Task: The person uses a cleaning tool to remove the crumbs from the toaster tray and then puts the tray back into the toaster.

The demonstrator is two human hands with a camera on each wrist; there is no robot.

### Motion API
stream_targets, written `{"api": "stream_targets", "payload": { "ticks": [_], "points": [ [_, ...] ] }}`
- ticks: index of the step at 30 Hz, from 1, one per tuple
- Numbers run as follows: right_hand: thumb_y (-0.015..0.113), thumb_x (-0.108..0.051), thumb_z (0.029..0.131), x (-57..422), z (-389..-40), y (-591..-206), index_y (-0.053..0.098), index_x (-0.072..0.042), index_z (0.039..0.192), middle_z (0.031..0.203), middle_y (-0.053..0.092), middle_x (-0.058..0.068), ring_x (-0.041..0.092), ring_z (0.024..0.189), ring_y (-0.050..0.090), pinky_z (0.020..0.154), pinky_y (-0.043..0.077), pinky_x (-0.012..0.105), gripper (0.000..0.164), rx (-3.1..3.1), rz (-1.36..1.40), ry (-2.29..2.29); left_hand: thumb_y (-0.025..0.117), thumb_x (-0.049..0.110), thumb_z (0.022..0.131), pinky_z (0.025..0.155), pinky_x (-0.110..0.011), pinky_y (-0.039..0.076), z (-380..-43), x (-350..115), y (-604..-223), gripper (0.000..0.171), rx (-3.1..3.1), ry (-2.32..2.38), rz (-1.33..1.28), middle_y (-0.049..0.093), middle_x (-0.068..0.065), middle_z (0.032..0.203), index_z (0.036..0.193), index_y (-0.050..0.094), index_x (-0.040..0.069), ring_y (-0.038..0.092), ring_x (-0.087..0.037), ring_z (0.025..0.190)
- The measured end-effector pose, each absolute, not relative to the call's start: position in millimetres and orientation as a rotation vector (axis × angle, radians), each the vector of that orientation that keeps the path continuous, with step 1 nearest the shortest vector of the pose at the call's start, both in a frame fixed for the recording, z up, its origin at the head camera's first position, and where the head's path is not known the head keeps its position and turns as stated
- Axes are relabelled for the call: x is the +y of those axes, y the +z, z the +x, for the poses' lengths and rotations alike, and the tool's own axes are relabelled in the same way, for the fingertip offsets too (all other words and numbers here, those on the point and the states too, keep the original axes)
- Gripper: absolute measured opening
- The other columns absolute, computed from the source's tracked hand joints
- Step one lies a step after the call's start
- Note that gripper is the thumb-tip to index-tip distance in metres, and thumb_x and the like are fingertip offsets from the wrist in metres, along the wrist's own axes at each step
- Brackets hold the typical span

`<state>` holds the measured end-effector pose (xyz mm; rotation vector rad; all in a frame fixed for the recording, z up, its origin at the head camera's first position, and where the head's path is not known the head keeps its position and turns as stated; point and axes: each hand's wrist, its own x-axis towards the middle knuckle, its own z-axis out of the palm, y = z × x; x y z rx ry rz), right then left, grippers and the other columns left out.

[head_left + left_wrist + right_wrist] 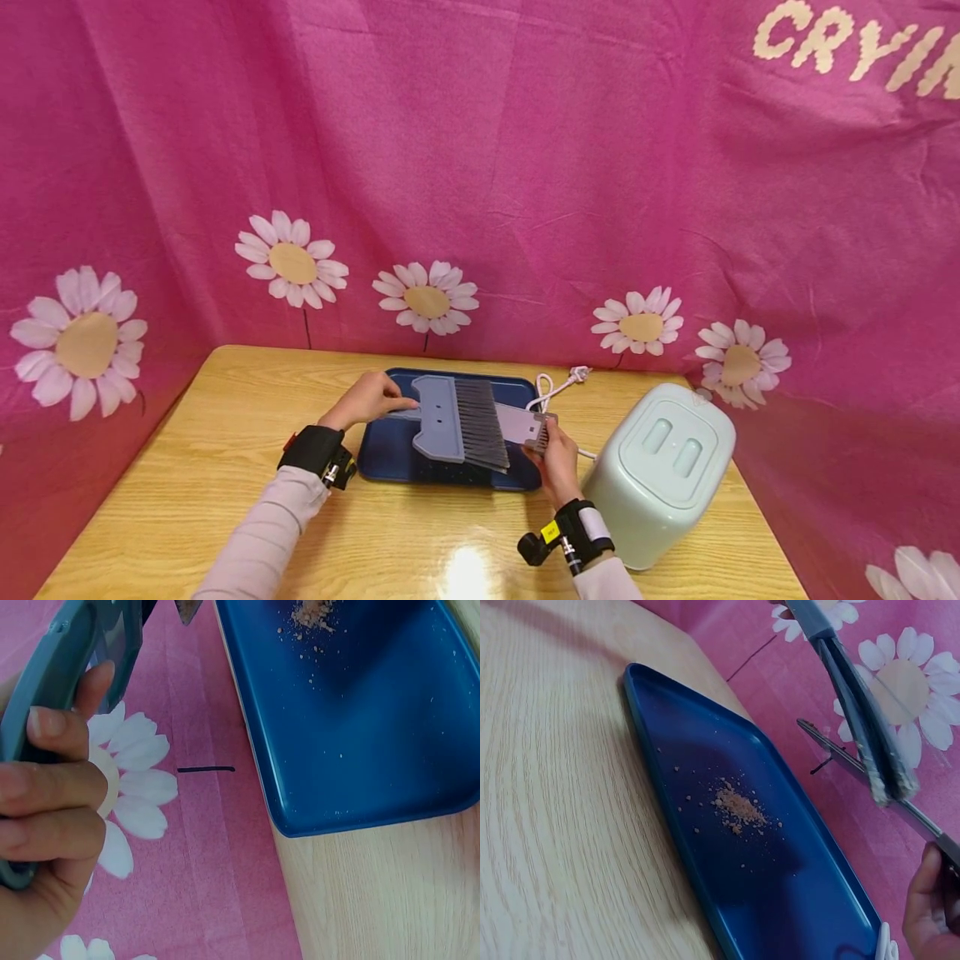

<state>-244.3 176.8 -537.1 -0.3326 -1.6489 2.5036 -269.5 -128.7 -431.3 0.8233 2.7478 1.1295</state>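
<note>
My left hand (pixel 367 400) grips the handle of a blue-grey hand brush (pixel 438 421), its dark bristles pointing right. My right hand (pixel 557 462) pinches the toothed grey end of a flat, pale dustpan (pixel 516 423), which reaches left behind the bristles. Both tools are held over a dark blue tray (pixel 386 460). In the right wrist view, the bristles (pixel 862 727) overlap the thin edge of the dustpan (pixel 922 820), and bits of dust cling to their tips. Brown crumbs (pixel 737 808) lie in a small heap on the tray, with loose specks around them.
To the right stands a pale green box-shaped appliance (pixel 652 475) with two oblong recesses on top. A white cord with a plug (pixel 579 374) lies behind the tray's right corner. A pink cloth with daisies (pixel 427 300) hangs behind the wooden table (pixel 405 533).
</note>
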Motion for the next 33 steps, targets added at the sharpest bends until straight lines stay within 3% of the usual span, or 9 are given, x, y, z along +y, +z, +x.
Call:
{"api": "stream_targets", "payload": {
  "ticks": [3, 7, 13, 16, 21, 33],
  "points": [
    [0.031, -0.021, 0.098, 165, -221, -492, 0.038, 0.018, 0.121, 0.079, 0.058, 0.004, 0.009, 0.062, 0.056, 0.061, 0.049, 0.024, 0.045, -1.702, -0.416, 2.493, 0.066, 0.022, 0.08, 0.042, -0.02, 0.022, -269, -131, -430, 0.043, 2.776, 1.095, 0.806, 0.027, 0.01, 0.043, 0.048, 0.051, -0.002, 0.031, -0.006, 0.037],
    [0.027, -0.017, 0.099, 162, -209, -467, 0.031, 0.02, 0.124, 0.08, 0.055, 0.003, 0.008, 0.063, 0.054, 0.061, 0.048, 0.022, 0.045, -1.731, -0.457, 2.51, 0.066, 0.024, 0.079, 0.043, -0.021, 0.023, -268, -133, -428, 0.041, 2.806, 1.055, 0.736, 0.028, 0.009, 0.044, 0.048, 0.052, 0.002, 0.032, -0.007, 0.039],
    [0.03, -0.024, 0.098, 166, -213, -477, 0.033, 0.016, 0.125, 0.084, 0.056, 0.003, 0.007, 0.066, 0.055, 0.062, 0.048, 0.02, 0.049, -1.748, -0.479, 2.464, 0.067, 0.026, 0.079, 0.045, -0.023, 0.017, -267, -136, -428, 0.044, 2.857, 1.021, 0.622, 0.021, 0.008, 0.048, 0.045, 0.044, 0.01, 0.023, -0.008, 0.041],
    [0.031, -0.025, 0.098, 168, -216, -481, 0.034, 0.014, 0.127, 0.085, 0.055, 0.002, 0.007, 0.068, 0.055, 0.062, 0.048, 0.021, 0.049, -1.749, -0.507, 2.456, 0.068, 0.026, 0.078, 0.044, -0.023, 0.016, -267, -138, -428, 0.044, 2.888, 1.004, 0.625, 0.019, 0.008, 0.048, 0.044, 0.045, 0.009, 0.021, -0.008, 0.042],
    [0.03, -0.023, 0.098, 170, -217, -481, 0.033, 0.014, 0.127, 0.083, 0.054, 0.002, 0.007, 0.066, 0.053, 0.062, 0.048, 0.021, 0.047, -1.733, -0.507, 2.459, 0.068, 0.025, 0.078, 0.044, -0.023, 0.016, -267, -141, -427, 0.045, 2.92, 0.974, 0.581, 0.02, 0.008, 0.048, 0.044, 0.045, 0.006, 0.021, -0.008, 0.041],
    [0.029, -0.023, 0.098, 172, -216, -480, 0.032, 0.014, 0.127, 0.086, 0.053, 0.004, 0.008, 0.07, 0.053, 0.062, 0.048, 0.021, 0.047, -1.716, -0.528, 2.455, 0.07, 0.028, 0.076, 0.043, -0.022, 0.015, -264, -143, -423, 0.047, 2.958, 0.912, 0.339, 0.021, 0.006, 0.048, 0.041, 0.043, 0.013, 0.023, -0.008, 0.041]
  ]
}}
